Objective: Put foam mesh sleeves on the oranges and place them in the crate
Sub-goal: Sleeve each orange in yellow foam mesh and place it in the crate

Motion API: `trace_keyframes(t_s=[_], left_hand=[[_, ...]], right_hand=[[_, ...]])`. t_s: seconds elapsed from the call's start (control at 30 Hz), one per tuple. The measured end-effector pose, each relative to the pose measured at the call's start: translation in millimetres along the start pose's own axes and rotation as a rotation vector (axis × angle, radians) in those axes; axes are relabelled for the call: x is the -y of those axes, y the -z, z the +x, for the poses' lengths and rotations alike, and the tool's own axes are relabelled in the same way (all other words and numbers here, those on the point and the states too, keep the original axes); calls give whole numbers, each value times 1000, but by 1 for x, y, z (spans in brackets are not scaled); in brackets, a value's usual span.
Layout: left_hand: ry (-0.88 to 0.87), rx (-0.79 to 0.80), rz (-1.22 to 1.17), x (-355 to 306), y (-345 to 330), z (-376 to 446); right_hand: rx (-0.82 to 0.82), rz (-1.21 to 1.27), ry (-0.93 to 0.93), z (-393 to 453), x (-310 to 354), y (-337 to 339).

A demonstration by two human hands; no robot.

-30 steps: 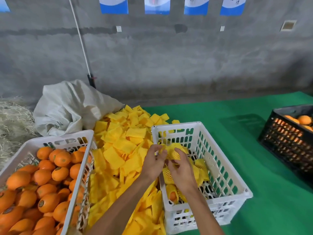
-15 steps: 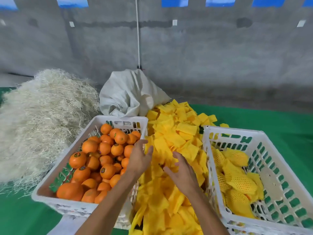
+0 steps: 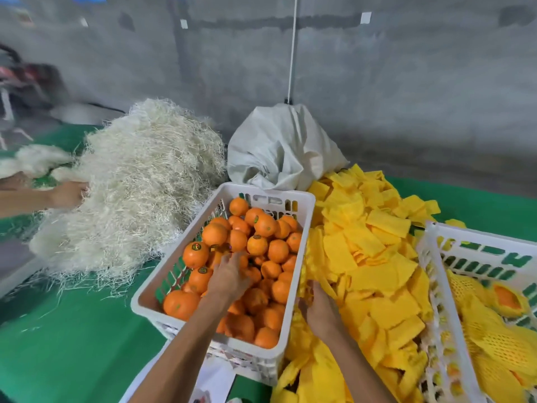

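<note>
The left hand (image 3: 231, 274) reaches down into the white crate of bare oranges (image 3: 302, 216), palm down, its fingers spread and lying over the fruit near the middle of the heap; whether they have closed round any one orange cannot be told, since the hand hides what is under it. Loose oranges (image 3: 263, 225) lie all around that hand, ahead of it, to both sides and beneath the forearm, several with a small dark sticker on top. The right hand (image 3: 319, 308) is just outside that crate's right wall, sunk into the pile of yellow foam mesh sleeves (image 3: 374, 257); its fingers curl down among the flat sleeves at the pile's left edge, though blur keeps it unclear whether they pinch one. The pile stretches from this hand away to the right and back, filling the gap between the two white crates. The second white crate (image 3: 430, 257) stands at the right edge, well apart from both hands, and holds sleeved oranges (image 3: 505, 299), orange skin showing through the open end of one sleeve. Everything rests on a green-covered counter (image 3: 72, 353). Behind the orange crate lies a heap of pale straw-like fibre (image 3: 139, 181) and a crumpled white sack (image 3: 279, 149). At the far left another person's hand (image 3: 68, 193) touches the fibre.
</note>
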State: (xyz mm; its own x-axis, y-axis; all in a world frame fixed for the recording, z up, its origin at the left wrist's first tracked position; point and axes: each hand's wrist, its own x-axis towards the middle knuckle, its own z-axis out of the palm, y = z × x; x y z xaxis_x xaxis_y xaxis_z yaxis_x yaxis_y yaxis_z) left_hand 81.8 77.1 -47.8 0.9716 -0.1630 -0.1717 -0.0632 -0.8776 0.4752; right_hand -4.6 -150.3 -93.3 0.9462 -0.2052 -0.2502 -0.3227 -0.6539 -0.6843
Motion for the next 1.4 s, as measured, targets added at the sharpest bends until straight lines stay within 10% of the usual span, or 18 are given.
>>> trace_keyframes(t_s=[0.53,0.77,0.93,1.1,1.4], left_hand=[[-71,258,186,0,-8,34],[-31,-119,-547,-61,15,-3],[-311,-274,-650,-115,-13,-32],[-508,-102,-783,-153,-55,-58],[-431,252,-922,-151,-81,-71]], right_hand=[[-87,363,4,10,-8,7],[-183,651,143,-6,-1,43],[-366,628,144,-33,-1,65],[-569,706,102,-62,-5,91],[-389,637,199,-88,-32,97]])
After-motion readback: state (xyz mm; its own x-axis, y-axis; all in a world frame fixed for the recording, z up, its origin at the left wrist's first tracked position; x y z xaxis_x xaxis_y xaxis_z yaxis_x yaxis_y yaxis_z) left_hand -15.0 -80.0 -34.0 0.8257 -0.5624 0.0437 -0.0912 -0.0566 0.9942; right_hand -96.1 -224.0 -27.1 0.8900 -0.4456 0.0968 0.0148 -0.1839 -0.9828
